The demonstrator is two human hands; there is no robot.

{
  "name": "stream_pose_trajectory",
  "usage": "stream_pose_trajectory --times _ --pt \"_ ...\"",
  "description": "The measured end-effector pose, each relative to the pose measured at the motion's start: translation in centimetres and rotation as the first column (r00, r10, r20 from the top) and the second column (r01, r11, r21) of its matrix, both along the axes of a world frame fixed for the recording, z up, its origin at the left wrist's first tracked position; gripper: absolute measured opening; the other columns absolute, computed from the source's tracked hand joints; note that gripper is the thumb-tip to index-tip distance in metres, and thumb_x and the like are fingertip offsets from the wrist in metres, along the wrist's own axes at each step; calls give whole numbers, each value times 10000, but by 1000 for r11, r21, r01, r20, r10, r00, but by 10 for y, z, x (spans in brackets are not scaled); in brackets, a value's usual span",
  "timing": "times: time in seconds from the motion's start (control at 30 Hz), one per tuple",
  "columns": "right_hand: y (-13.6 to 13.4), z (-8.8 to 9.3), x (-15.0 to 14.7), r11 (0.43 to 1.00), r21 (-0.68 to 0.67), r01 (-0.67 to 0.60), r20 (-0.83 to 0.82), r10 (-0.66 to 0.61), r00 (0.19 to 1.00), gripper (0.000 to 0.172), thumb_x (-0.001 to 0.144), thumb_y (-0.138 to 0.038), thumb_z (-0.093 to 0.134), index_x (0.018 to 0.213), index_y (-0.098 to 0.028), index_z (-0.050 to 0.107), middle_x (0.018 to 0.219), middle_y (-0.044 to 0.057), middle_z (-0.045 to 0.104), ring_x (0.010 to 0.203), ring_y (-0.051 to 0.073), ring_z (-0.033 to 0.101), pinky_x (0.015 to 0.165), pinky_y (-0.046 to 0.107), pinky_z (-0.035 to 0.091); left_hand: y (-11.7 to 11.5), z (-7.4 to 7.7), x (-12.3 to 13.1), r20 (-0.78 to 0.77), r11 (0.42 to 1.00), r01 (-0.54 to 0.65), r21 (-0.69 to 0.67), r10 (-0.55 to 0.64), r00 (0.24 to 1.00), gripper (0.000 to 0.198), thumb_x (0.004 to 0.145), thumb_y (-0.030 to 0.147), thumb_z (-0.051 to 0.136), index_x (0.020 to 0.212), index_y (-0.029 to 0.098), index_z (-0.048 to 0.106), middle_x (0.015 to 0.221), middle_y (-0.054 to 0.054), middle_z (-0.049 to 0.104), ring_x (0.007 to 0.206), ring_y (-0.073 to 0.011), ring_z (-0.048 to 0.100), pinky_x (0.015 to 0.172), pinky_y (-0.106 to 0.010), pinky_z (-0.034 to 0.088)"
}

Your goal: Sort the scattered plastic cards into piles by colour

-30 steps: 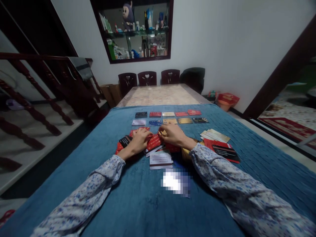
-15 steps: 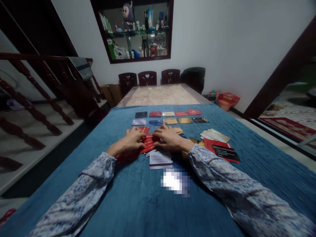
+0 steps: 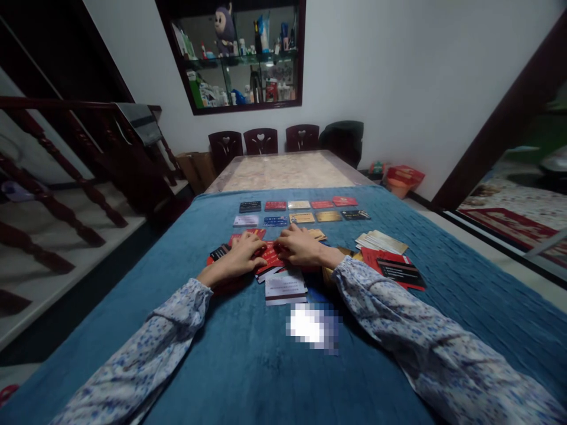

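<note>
A red card (image 3: 269, 256) is seen in the loose pile at the middle of the blue cloth (image 3: 239, 366), which is spread over the near part of the surface (image 3: 283, 171). It is flanked by the left hand (image 3: 243, 254) and the right hand (image 3: 301, 247), both laid low with knuckles up and fingers curled inward. The card's ends are met or nearly met by the fingertips; whether it is pinched or only touched cannot be told, since the thumbs and undersides are largely hidden.

Just nearer, a white card (image 3: 286, 286) with a dark stripe is laid flat. Beyond the hands, two rows of cards (image 3: 275, 222) are set out, and to the right a fan of pale cards (image 3: 381, 242) is placed beside a black card (image 3: 401, 272) lying on red ones.

The red card is judged to be light, thin and stiff, not easily broken, with a smooth face likely to be slippery against its neighbours. It is best taken by two opposite edges between thumb and fingertips; with its edges overlapping other cards, more than one could be picked up together.
</note>
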State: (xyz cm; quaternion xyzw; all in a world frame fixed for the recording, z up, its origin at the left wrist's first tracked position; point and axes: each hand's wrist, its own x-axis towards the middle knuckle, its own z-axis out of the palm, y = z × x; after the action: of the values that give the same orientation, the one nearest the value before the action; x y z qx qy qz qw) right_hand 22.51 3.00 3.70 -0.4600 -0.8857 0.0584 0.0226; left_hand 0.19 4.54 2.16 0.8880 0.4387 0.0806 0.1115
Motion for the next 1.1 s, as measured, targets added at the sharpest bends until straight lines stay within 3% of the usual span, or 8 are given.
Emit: stream_pose_trajectory --times 0.33,0.63,0.9,1.1 --pt "5 -9 2 1000 10 1 -30 -1 1000 365 993 -355 590 1316 -212 683 1368 138 637 1235 339 465 904 429 417 9 -13 1 38 997 40 65 -43 998 222 946 308 638 1121 212 735 1140 -106 648 1147 -305 495 1065 -521 416" --pt "10 -9 5 1000 11 30 -99 -29 995 457 959 -373 656 1387 -212 658 1296 157 652 1241 350 471 892 414 399 11 -23 4 106 993 9 121 -22 994 247 951 277 632 1177 203 699 1177 -121 646 1177 -309 499 1044 -525 436" --pt "13 -13 8 995 44 93 -181 -84 980 328 954 -265 617 1262 -219 720 1193 125 704 1150 306 531 879 375 393 8 -20 5 171 985 56 165 -84 982 310 918 230 635 1225 216 678 1194 -106 660 1189 -303 516 1073 -525 448" --pt "17 -17 9 987 47 152 -307 -131 943 321 907 -139 565 1150 -205 764 1082 89 770 1051 260 608 893 347 415 2 -13 6 136 978 103 181 -129 982 466 866 269 709 1327 222 655 1285 -111 645 1254 -325 497 1124 -560 411"
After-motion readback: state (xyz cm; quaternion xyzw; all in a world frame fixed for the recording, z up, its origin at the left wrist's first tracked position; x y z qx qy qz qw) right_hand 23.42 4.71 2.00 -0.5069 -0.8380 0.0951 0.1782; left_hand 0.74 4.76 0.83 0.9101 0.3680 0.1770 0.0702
